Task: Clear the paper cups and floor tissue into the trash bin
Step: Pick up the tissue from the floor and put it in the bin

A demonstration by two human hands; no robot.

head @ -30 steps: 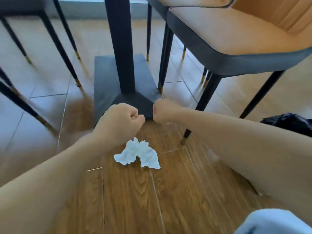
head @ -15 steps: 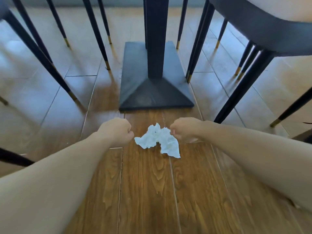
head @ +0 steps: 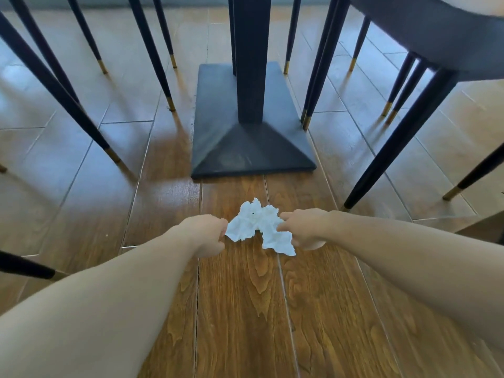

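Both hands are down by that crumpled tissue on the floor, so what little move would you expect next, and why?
Probably pinching it shut and lifting. The white tissue lies on the wood floor in front of the table base, with the left hand at its left edge and the right hand at its right edge. Whether either grips it yet I cannot tell.

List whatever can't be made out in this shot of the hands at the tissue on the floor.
- Head view: the fingertips of the left hand and the right hand curl under, so the grip on the tissue is hidden.
- Whether the tissue still rests on the floor: cannot tell.
- The tabletop above the table base: cut off by the top edge.
- Paper cups and trash bin: outside the frame.
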